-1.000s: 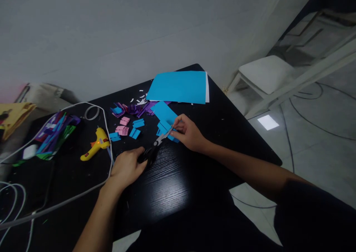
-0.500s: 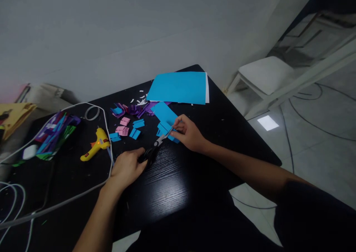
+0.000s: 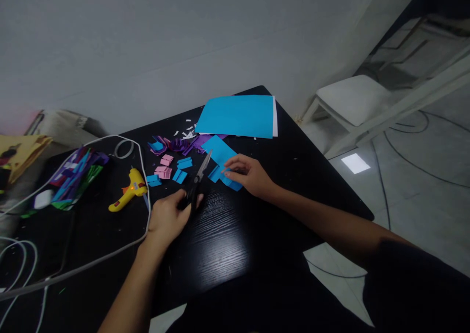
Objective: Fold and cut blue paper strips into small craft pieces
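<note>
My left hand (image 3: 169,218) grips black-handled scissors (image 3: 200,175). Their blades are together and point away from me, to the left of the blue paper pieces. My right hand (image 3: 253,176) is curled over the small blue paper pieces (image 3: 232,182), thumb and forefinger nearly meeting at a blue piece. Partly covered by the fingers, the pieces lie against a larger blue paper strip (image 3: 217,148). To the left are folded blue pieces (image 3: 184,163) and pink folded pieces (image 3: 163,172).
A blue sheet (image 3: 238,115) lies over white paper at the table's far corner. Purple paper (image 3: 205,141) and white scraps (image 3: 189,132) are near it. A yellow glue gun (image 3: 130,191), a white cable (image 3: 141,161) and a bundle of coloured strips (image 3: 75,178) occupy the left side.
The scissors have come away from the blue paper, swung left and closed. My right hand has stayed by the blue pieces, its fingers a little lower.
</note>
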A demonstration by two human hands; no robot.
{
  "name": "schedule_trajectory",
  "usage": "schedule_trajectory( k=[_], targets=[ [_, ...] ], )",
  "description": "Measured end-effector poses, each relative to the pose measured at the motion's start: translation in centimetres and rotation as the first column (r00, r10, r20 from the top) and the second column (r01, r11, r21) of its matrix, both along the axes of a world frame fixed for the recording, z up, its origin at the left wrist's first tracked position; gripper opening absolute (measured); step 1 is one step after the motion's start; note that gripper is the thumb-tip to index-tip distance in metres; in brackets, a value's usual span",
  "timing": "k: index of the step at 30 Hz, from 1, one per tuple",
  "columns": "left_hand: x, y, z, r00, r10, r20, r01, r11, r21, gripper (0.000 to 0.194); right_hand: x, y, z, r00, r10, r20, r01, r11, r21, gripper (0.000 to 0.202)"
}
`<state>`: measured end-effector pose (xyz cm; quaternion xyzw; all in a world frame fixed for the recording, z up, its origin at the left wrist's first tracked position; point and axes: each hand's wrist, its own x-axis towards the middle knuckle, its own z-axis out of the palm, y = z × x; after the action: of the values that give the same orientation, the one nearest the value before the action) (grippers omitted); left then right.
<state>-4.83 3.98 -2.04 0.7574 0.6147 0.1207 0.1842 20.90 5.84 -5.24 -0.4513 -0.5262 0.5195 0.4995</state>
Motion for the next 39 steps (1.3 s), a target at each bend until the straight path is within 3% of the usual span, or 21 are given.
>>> schedule_trajectory(
  k=[6,11,14,18,23,29,35,39],
  targets=[
    [0.7,-0.8,-0.9,0.972,0.044,0.23,-0.04,0.999,-0.024,0.042,-0.2,-0.1,0.3,0.992,0.021,-0.127,-0.037,0.992,-0.123,0.022],
    [2.1,-1.5,-1.9,0.802,0.065,0.594,0.061,0.98,-0.19,0.032,-0.9,-0.7,0.2,0.975,0.058,-0.215,-0.115,0.958,-0.262,0.023],
    [3.0,-1.8,-2.2,0.721,0.103,0.685,0.096,0.964,-0.246,0.031,-1.4,-1.0,-0.2,0.937,0.074,-0.341,-0.194,0.922,-0.334,0.025],
    [3.8,-2.2,-2.1,0.702,0.148,0.696,0.037,0.969,-0.243,0.033,-1.8,-1.1,-0.4,0.883,0.066,-0.464,-0.264,0.888,-0.375,0.03],
    [3.5,-2.0,-1.4,0.71,0.217,0.67,-0.066,0.968,-0.244,0.033,-1.7,-1.1,-0.4,0.863,0.095,-0.496,-0.311,0.874,-0.374,0.031],
    [2.8,-1.4,-1.1,0.684,0.298,0.666,-0.181,0.953,-0.242,0.037,-1.5,-1.2,0.0,0.897,0.232,-0.375,-0.347,0.896,-0.276,0.025],
    [2.5,-1.2,-1.0,0.692,0.286,0.663,-0.175,0.957,-0.231,0.037,-1.9,-1.6,-0.2,0.938,0.268,-0.22,-0.315,0.924,-0.216,0.029],
    [2.3,-1.0,-0.7,0.716,0.28,0.64,-0.171,0.959,-0.228,0.036,-1.8,-1.5,-0.8,0.939,0.27,-0.212,-0.315,0.923,-0.22,0.024]
  ],
)
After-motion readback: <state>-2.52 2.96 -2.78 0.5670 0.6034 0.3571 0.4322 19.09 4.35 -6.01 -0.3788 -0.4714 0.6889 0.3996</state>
